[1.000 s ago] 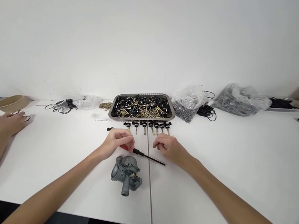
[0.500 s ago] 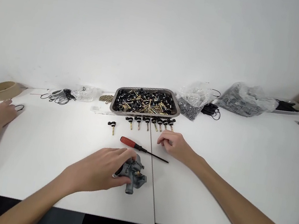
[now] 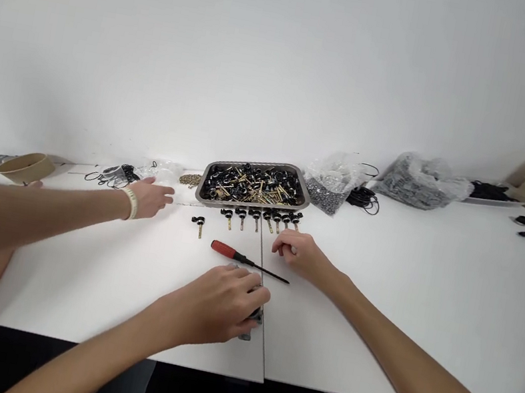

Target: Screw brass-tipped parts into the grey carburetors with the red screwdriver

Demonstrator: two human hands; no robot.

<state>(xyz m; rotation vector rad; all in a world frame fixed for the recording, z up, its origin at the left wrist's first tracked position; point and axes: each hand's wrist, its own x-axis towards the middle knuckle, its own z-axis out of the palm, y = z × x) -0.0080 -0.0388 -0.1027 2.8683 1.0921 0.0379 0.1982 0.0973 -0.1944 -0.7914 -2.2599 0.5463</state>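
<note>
Left hand (image 3: 227, 299): fingers wrapped over the carburetor (image 3: 244, 336), clasping it.
Carburetor: mostly hidden under that palm, near the front edge of the table (image 3: 383, 258)!
Right hand (image 3: 293, 251): fingers curled; can't tell if anything's pinched.
Best hold: firm and low, off the screwdriver (image 3: 225, 249) just behind.
Room: widest rightward; a co-worker's hand (image 3: 150, 197) reaches in at back left.

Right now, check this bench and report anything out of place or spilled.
One black-topped part sits apart, left of the row of similar parts. Small gold-coloured pieces lie loose beside the metal tray, possibly spilled.
</note>
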